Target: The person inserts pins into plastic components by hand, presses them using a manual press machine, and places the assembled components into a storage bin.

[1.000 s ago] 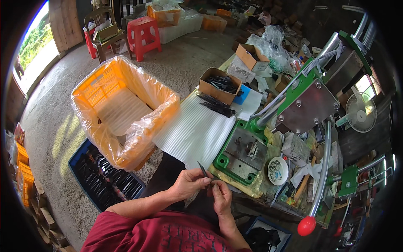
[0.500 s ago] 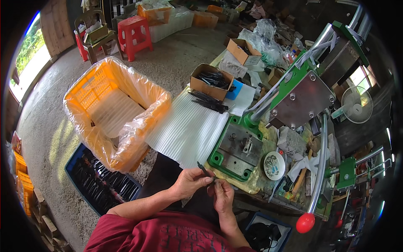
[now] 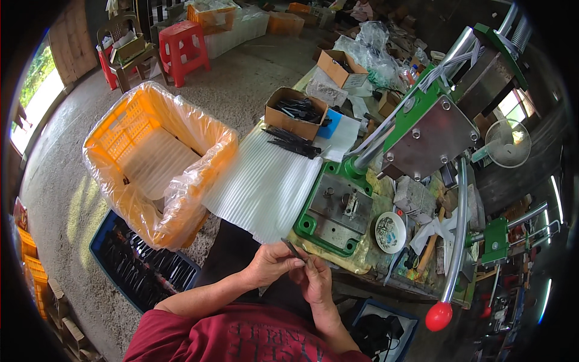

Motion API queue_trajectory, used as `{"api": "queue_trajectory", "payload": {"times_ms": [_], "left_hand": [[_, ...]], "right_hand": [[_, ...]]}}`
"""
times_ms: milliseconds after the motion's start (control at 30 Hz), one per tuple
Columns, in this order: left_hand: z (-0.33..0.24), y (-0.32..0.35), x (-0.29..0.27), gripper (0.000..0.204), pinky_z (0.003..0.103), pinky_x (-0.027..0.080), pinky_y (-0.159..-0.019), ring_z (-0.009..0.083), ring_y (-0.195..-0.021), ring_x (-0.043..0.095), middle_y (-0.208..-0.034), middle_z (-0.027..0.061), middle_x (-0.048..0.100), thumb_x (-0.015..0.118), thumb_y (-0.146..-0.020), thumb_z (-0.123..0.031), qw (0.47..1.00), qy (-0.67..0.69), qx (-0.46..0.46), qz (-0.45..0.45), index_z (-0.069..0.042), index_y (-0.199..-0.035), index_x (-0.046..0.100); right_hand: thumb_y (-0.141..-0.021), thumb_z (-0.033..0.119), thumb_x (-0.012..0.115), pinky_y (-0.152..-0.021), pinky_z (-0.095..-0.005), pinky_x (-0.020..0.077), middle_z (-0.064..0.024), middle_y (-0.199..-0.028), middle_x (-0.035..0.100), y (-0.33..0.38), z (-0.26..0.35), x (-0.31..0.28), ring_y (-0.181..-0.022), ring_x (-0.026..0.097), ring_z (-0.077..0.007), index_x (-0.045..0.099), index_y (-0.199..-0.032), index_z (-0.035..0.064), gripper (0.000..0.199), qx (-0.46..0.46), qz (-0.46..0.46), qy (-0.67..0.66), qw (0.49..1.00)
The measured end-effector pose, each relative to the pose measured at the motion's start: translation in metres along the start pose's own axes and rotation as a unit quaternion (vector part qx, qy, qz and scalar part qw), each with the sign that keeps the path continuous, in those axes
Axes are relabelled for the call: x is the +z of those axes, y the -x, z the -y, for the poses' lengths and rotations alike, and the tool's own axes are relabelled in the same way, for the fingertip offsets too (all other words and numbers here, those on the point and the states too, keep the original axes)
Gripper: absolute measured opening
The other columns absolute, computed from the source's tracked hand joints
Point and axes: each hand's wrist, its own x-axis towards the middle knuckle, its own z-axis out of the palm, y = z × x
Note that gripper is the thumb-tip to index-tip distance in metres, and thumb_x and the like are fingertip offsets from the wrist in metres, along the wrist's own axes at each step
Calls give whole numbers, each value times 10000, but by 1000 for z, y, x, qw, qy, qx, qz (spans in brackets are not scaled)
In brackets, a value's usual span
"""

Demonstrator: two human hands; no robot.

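Note:
Above my lap, just in front of the bench edge, both my hands hold a slim dark piece [image 3: 289, 246]; its exact kind cannot be made out. My left hand [image 3: 268, 266] pinches it between thumb and fingers, with one end sticking up past the fingertips. Close beside it, my right hand [image 3: 315, 282] has its fingers closed on the lower end, which they mostly hide. Beyond my hands lies a ribbed white foam sheet [image 3: 265, 181]. Right of the sheet stands a green lever press [image 3: 338, 217] with a steel plate and small fixture on its base.
At left, an orange crate [image 3: 129, 133] is lined with clear plastic; a blue tray [image 3: 108, 256] of dark pieces sits below. A cardboard box [image 3: 307, 128] and loose black pieces [image 3: 292, 143] rest on the foam. A white bowl [image 3: 390, 247] and the red-knobbed lever [image 3: 438, 316] are right.
The view has shifted slightly, so the surroundings sit a little further left. Both hands stay together on the dark piece, which now tilts a bit more to the left.

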Motion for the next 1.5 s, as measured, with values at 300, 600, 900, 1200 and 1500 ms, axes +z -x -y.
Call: {"api": "queue_trajectory", "payload": {"times_ms": [300,600,900,1200,1500], "left_hand": [[-1,1,0,126,267,494,-551,172,-639,578,-805,90,522,497,-802,-19,999,-31,24,3,57,-894,538],[-3,3,-1,110,276,486,-578,174,-644,576,-792,93,526,493,-810,-36,1000,1,30,-4,55,-866,521],[-2,7,-4,154,211,443,-675,74,-736,525,-806,18,573,520,-816,-118,997,-29,-15,-75,4,-898,565],[-6,10,-11,131,238,476,-656,144,-746,567,-806,90,575,507,-787,13,993,13,-1,-121,27,-915,533],[-3,12,-11,200,244,484,-615,158,-705,576,-774,102,583,570,-765,-58,992,7,-16,-125,23,-940,517]], "right_hand": [[-857,243,453,-502,-216,337,-22,-583,462,0,-2,0,-532,426,-105,511,-758,32,240,2,-17,16,1000],[-863,222,446,-512,-199,337,-7,-612,486,1,0,1,-551,429,-72,530,-801,22,226,-33,-5,106,994],[-852,199,469,-502,-183,349,-5,-639,480,7,5,-13,-545,429,-63,515,-813,14,195,-76,-40,177,980],[-855,189,452,-484,-208,329,-36,-591,452,7,53,-54,-515,414,-89,481,-790,3,199,-205,-168,239,934],[-839,115,451,-541,-210,350,-3,-645,446,-14,106,-139,-580,410,-71,495,-810,4,123,-235,-348,394,818]]}}
